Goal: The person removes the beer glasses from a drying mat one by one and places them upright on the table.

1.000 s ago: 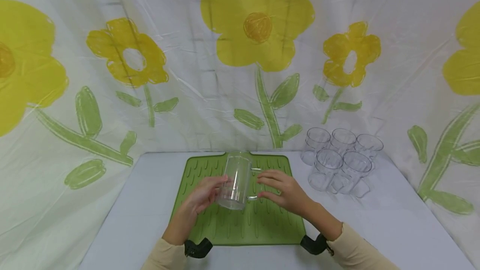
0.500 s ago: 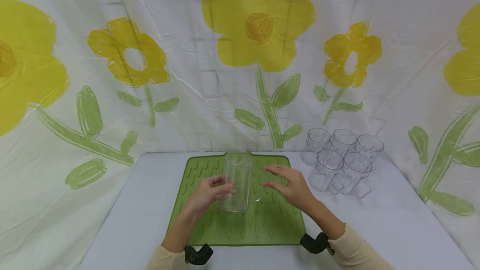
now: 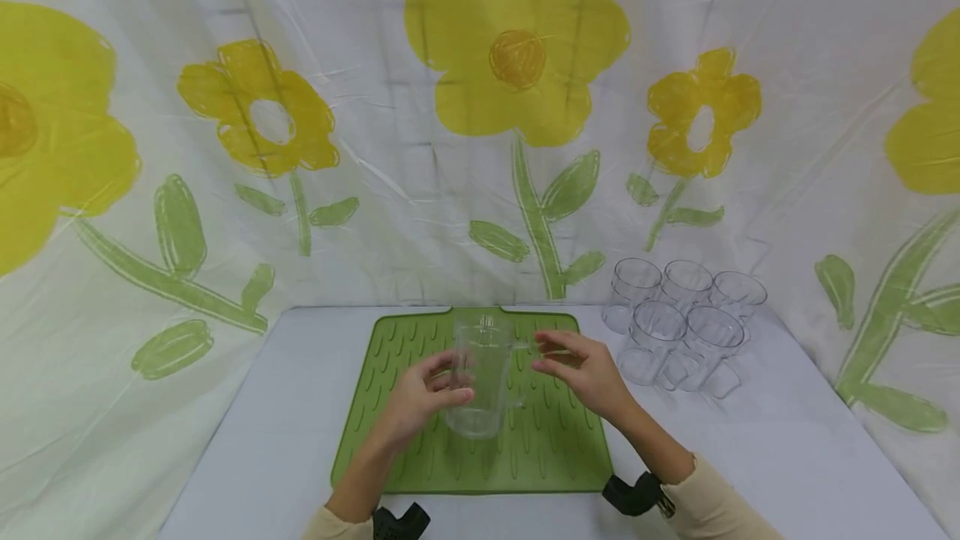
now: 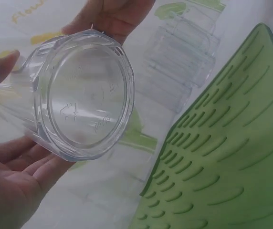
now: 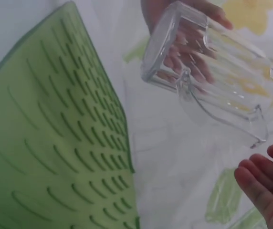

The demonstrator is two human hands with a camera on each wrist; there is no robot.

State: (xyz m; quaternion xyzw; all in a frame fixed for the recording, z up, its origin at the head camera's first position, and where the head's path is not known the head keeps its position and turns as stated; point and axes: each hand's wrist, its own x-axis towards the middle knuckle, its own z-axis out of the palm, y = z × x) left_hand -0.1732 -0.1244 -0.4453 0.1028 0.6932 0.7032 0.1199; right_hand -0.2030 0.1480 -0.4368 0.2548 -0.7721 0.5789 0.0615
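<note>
A clear mug (image 3: 482,386) with faceted sides is held up over the green ribbed mat (image 3: 442,457). My left hand (image 3: 420,398) grips its body from the left, the thumb on the near side and the fingers behind. In the left wrist view the round base of the mug (image 4: 89,100) faces the camera, with molded marks on it. The handle (image 5: 222,112) points toward my right hand (image 3: 585,369). In the right wrist view the right fingertips (image 5: 251,174) lie just beyond the handle with a gap between, loosely bent and holding nothing.
Several more clear mugs (image 3: 656,332) stand grouped upright on the white table (image 3: 262,423), right of the mat. Behind the table hangs a white cloth (image 3: 390,190) painted with yellow flowers. Each wrist wears a black camera mount (image 3: 633,494).
The right fingers have come away from the mug's handle and drawn back slightly right. My left hand has turned the mug and brought it a little lower and to the right.
</note>
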